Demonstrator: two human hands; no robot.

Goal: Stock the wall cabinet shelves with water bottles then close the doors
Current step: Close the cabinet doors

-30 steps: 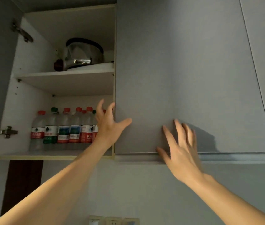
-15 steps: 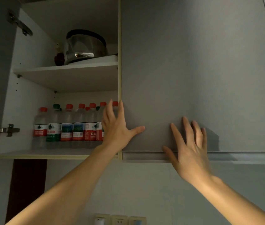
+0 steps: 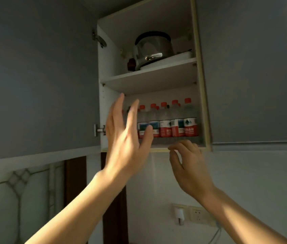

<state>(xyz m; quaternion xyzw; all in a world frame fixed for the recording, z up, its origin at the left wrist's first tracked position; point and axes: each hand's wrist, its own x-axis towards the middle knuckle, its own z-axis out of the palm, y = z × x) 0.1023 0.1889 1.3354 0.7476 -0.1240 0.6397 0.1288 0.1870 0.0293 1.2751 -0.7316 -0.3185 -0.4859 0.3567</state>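
Cabinet door (image 3: 39,73), grey, fills the upper left of the frame and stands swung open on two metal hinges (image 3: 99,129). A second grey door (image 3: 255,67) covers the upper right of the frame and lies shut against the cabinet. Between the two doors, at upper centre, the wall cabinet (image 3: 201,88) shows its white interior with two shelves. The upper shelf (image 3: 149,74) carries a steel pot (image 3: 152,47) resting on a white tray. The lower shelf (image 3: 158,147) holds the water bottles (image 3: 170,120), upright in a tight row with red caps and red or blue labels; further caps show behind the front row.

Left hand (image 3: 123,138) is raised at centre frame in front of the left part of the bottle row. Its fingers are straight and spread, thumb out to the right, and it holds nothing. Whether it touches the open door or the cabinet edge cannot be told. It hides the leftmost bottles; the visible bottles stand to the right of it and behind it.

Right hand (image 3: 188,166) sits lower, at centre frame just under the front edge of the lower shelf. Its fingers are loosely curled with the tips at the shelf edge, and it grips nothing. The bottles stand above it, apart from the fingertips.

Wall sockets (image 3: 198,216) occupy the lower right of centre.
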